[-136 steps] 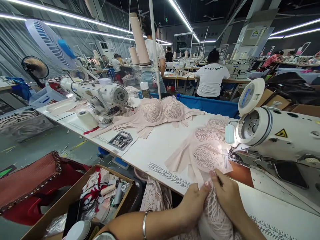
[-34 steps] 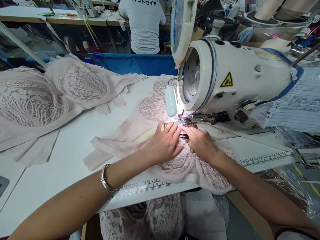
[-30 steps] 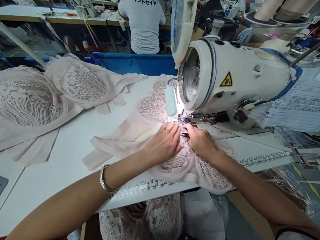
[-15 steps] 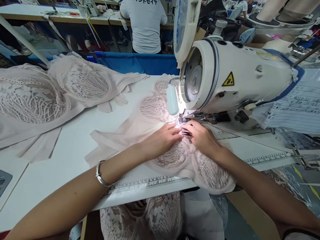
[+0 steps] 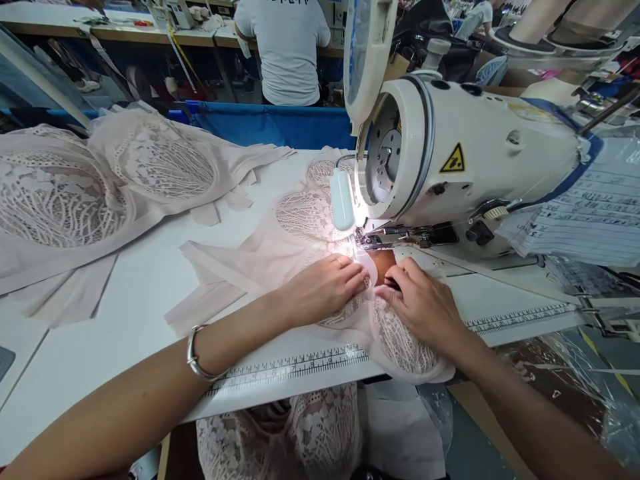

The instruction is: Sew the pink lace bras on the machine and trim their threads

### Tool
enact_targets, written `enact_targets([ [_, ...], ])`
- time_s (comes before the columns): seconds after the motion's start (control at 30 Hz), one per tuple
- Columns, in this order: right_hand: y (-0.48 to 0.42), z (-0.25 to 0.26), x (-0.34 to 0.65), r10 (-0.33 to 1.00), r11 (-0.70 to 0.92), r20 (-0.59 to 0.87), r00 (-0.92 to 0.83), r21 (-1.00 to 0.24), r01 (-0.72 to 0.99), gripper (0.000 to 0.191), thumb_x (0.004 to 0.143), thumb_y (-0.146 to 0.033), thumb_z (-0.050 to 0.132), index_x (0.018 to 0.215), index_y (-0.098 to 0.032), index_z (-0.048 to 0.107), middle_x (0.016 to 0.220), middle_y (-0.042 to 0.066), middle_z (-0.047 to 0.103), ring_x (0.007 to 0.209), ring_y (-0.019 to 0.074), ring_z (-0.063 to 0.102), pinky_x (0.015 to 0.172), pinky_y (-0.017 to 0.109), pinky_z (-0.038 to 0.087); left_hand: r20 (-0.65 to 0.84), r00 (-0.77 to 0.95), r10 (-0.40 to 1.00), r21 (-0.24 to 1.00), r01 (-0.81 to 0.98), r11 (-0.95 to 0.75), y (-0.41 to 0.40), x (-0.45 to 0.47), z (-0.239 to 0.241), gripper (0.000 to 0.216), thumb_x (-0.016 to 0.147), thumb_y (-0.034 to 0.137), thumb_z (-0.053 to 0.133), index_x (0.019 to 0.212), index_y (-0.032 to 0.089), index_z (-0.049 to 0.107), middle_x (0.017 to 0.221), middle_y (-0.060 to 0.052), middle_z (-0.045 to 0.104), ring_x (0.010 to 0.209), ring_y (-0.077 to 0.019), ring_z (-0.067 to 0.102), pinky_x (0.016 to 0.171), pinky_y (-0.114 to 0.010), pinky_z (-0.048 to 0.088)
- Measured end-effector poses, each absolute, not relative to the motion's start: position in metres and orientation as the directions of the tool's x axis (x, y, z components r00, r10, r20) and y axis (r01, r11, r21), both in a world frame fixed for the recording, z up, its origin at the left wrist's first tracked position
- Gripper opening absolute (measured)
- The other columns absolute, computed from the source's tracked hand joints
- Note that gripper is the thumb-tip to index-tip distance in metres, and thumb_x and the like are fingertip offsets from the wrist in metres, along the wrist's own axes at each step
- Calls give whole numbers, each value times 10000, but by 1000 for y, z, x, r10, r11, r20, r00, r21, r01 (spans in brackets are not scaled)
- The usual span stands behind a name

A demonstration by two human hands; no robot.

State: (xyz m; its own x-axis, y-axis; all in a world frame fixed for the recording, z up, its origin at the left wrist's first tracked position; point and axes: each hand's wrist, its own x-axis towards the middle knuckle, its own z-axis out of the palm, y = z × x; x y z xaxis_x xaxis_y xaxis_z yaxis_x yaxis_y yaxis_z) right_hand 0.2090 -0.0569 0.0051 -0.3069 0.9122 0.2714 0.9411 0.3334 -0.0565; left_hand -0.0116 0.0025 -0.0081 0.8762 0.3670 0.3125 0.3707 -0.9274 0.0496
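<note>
A pale pink lace bra lies across the sewing machine's bed, part of it under the presser foot. My left hand is closed on its fabric just in front of the foot, fingers bent at the cloth edge. At the right cup's upper edge, my right hand has its thumb and finger against the fabric. Dark thread snips are tucked in its curled fingers, mostly hidden. A lit patch of pink fabric and a brown patch show between the hands.
The white sewing machine head rises at the right, with a small lamp beside the needle area. More lace bras lie on the left of the table. A printed ruler runs along the front edge. A person sits beyond.
My right hand has moved back and right from the presser foot; the snips' tips no longer show. The bra's front cups have shifted left, and the brown patch has come into view.
</note>
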Motion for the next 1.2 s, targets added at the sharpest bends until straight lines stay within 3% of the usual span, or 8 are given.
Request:
enact_targets([
  [0.23, -62, -13, 225, 831, 473, 362, -422, -61, 879, 323, 1010, -312, 463, 728, -192, 566, 621, 12, 589, 573, 147, 524, 548, 271, 303, 336, 883, 328, 80, 321, -944, 0, -10, -8, 220, 1027, 201, 455, 1045, 145, 667, 1120, -126, 713, 1048, -249, 652, 936, -430, 516],
  [0.3, -48, -6, 228, 885, 425, 257, -388, -108, 899, 190, 957, -277, 496, 922, -175, 652, 593, -5, 611, 525, 149, 510, 524, 270, 265, 358, 877, 319, 91, 307, -947, 2, -11, -9, 262, 1034, 153, 411, 1045, 148, 673, 1088, -109, 728, 1004, -222, 670, 948, -411, 523],
  [0.33, -42, -2, 228, 910, 396, 182, -373, -117, 911, 230, 923, -246, 513, 1079, -178, 669, 598, -13, 632, 514, 152, 507, 520, 268, 248, 371, 872, 319, 96, 306, -947, 3, -11, -10, 282, 1039, 147, 394, 1054, 141, 676, 1078, -108, 734, 983, -214, 676, 955, -405, 526],
  [0.4, -32, 9, 225, 927, 376, 22, -375, -83, 923, 509, 859, -179, 542, 1359, -246, 601, 620, -22, 671, 525, 163, 510, 529, 270, 225, 397, 860, 321, 108, 304, -947, 4, -11, -11, 310, 1055, 180, 379, 1079, 117, 682, 1073, -119, 743, 962, -214, 684, 974, -406, 526],
  [0.5, -24, 20, 217, 915, 388, -116, -386, 2, 921, 708, 812, -126, 551, 1487, -335, 514, 689, -2, 725, 571, 177, 522, 547, 284, 208, 404, 858, 316, 132, 287, -949, 5, -12, -11, 353, 1074, 267, 381, 1102, 102, 692, 1088, -121, 750, 985, -224, 684, 1012, -419, 504],
  [0.73, -15, 19, 209, 914, 397, -105, -393, 27, 917, 715, 779, -107, 544, 1470, -290, 548, 724, 25, 749, 613, 191, 564, 561, 304, 213, 337, 857, 389, 135, 365, -921, 5, -12, -7, 401, 1091, 318, 340, 1072, 138, 698, 1142, -97, 733, 1132, -260, 609, 999, -425, 429],
  [0.97, -8, 14, 216, 867, 498, 66, -494, -51, 866, 612, 719, -70, 547, 1281, -260, 696, 875, 23, 797, 774, 194, 675, 596, 286, 301, 296, 859, 417, 100, 407, -908, 8, -16, -5, 376, 1094, 330, 315, 1196, 159, 634, 1112, -101, 728, 1138, -262, 606, 1075, -490, 285],
  [1.2, -4, 15, 217, 875, 483, 17, -483, -75, 872, 629, 731, -64, 548, 1311, -265, 683, 903, 8, 812, 782, 197, 705, 576, 276, 326, 314, 846, 431, 71, 431, -899, 9, -18, -4, 389, 1084, 384, 338, 1143, 177, 662, 1235, -116, 700, 1265, -316, 550, 1120, -574, 228],
])
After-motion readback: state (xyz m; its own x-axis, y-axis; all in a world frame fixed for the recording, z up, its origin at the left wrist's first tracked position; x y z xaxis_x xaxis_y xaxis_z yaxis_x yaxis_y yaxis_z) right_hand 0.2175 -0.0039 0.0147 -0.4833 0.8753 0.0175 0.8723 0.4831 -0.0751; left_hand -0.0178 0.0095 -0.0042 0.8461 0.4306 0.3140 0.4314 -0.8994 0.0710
